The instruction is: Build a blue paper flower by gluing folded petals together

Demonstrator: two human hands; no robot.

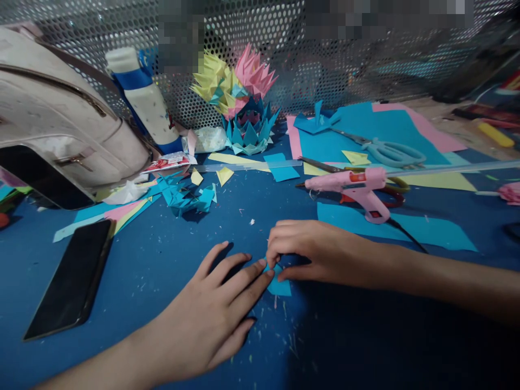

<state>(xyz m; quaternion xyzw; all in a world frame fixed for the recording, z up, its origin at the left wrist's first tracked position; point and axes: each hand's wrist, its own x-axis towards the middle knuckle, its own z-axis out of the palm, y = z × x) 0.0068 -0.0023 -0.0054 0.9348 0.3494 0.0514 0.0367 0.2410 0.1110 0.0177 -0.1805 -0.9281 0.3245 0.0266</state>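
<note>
A small piece of blue paper [282, 287] lies on the blue table, partly hidden under my fingers. My left hand [227, 303] is open, palm down with its fingers spread, and two of its fingertips touch the paper's left edge. From the other side, my right hand [303, 246] curls its fingers and thumb onto the same piece, closed on its upper part. Just beyond the right hand is a pink glue gun [357, 187] on its side. A blue folded-paper ring [184, 197] sits past the left hand.
A phone [71, 281] lies at the left, near a pale backpack [69, 103] and a bottle [142, 97]. Folded paper flowers [252, 127] stand against the perforated metal screen [179, 81]. Blue-handled scissors [392, 153] rest on coloured sheets [365, 122]. A cord trails from the glue gun.
</note>
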